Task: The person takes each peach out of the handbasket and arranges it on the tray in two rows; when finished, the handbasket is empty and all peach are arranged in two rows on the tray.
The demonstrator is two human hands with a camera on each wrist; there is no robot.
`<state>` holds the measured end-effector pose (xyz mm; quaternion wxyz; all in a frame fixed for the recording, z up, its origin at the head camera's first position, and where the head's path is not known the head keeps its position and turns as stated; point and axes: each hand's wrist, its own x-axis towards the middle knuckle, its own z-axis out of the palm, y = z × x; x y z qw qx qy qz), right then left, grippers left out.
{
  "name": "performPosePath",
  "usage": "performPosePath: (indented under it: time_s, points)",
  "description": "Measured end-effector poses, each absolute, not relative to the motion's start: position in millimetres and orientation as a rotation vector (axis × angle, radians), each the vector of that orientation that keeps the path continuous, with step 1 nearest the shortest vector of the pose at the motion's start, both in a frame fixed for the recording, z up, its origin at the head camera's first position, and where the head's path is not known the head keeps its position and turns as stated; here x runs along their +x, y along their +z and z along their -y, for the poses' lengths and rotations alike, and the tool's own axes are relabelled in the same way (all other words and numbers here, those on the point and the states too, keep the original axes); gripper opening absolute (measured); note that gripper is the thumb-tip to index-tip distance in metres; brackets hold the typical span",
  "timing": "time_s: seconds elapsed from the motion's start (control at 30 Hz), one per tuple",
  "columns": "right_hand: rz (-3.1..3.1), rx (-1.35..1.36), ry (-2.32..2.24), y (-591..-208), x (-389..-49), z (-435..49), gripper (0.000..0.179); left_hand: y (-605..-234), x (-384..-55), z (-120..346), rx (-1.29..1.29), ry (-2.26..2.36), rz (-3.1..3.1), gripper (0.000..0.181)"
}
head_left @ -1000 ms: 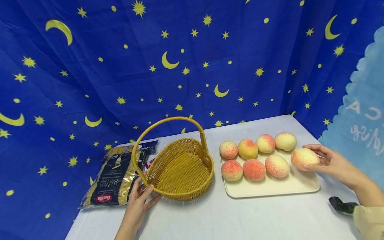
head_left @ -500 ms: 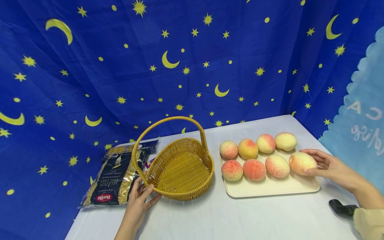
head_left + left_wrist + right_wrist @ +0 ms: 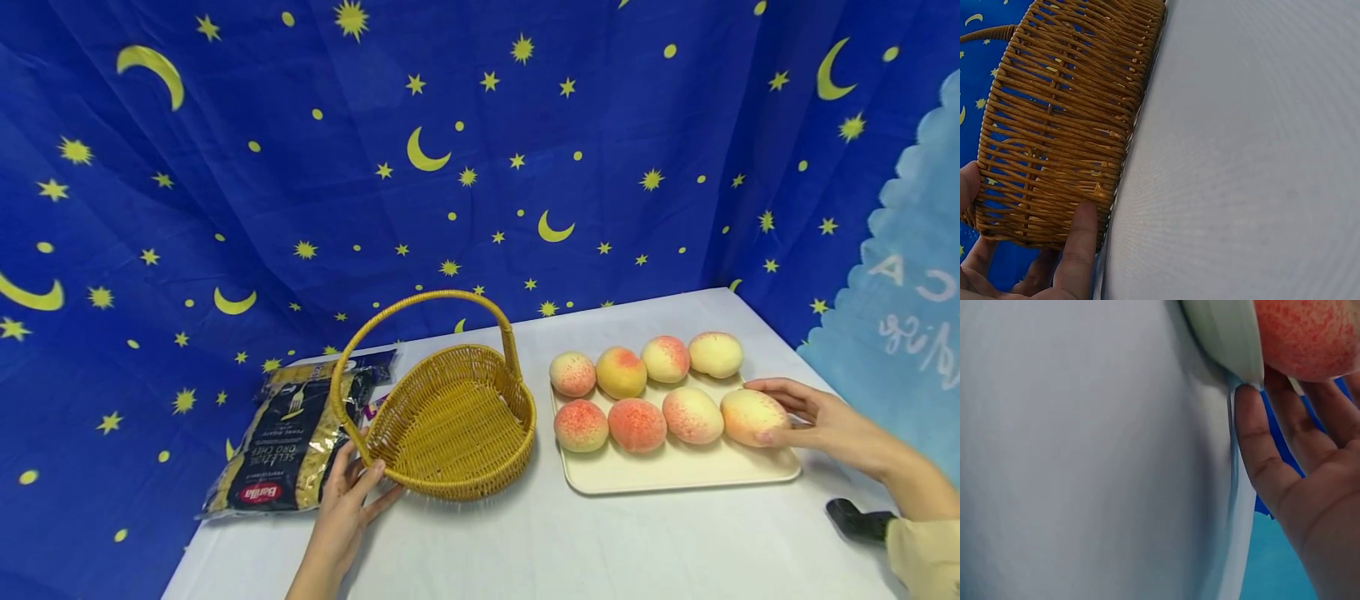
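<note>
A yellow-brown wicker basket (image 3: 457, 433) with a tall arched handle stands left of centre in the head view. My left hand (image 3: 347, 508) holds its near left side, the thumb at the rim by the handle's foot. In the left wrist view the fingers (image 3: 1079, 250) lie against the woven wall. My right hand (image 3: 825, 425) grips a pale yellow peach (image 3: 752, 417), thumb at the front and fingers behind, at the right end of the cream tray (image 3: 675, 477). Several more peaches (image 3: 637, 425) lie there in two rows. In the right wrist view, a peach (image 3: 1310, 337) shows above the fingers.
Left of the basket lies a dark-labelled bag of penne pasta (image 3: 277, 450), with another package (image 3: 360, 364) behind it. A black object (image 3: 858, 522) sits by the right sleeve. A blue star-patterned curtain (image 3: 480, 208) borders the white table (image 3: 487, 550) at the back.
My right hand has moved down and slightly left with the peach, bringing it in line with the front row on the tray. The left hand and basket have stayed put.
</note>
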<state>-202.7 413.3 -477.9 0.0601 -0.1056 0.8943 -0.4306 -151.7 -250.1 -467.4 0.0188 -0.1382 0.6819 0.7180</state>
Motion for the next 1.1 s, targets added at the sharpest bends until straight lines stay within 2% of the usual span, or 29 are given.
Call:
performPosePath:
  time_s: [0.37,0.73,1.1]
  points:
    - [-2.738,-0.386,-1.313,-474,-201,-411,0.072,-466,-152,250,-0.418,2.229,-2.139,0.068]
    - [-2.825,-0.345,-1.096,-465,-202,-408,0.074,-464,-154,251,-0.382,2.219,-2.162,0.065]
    - [-2.838,-0.39,-1.135,-463,-204,-406,0.077,-463,-156,252,-0.363,2.179,-2.22,0.065]
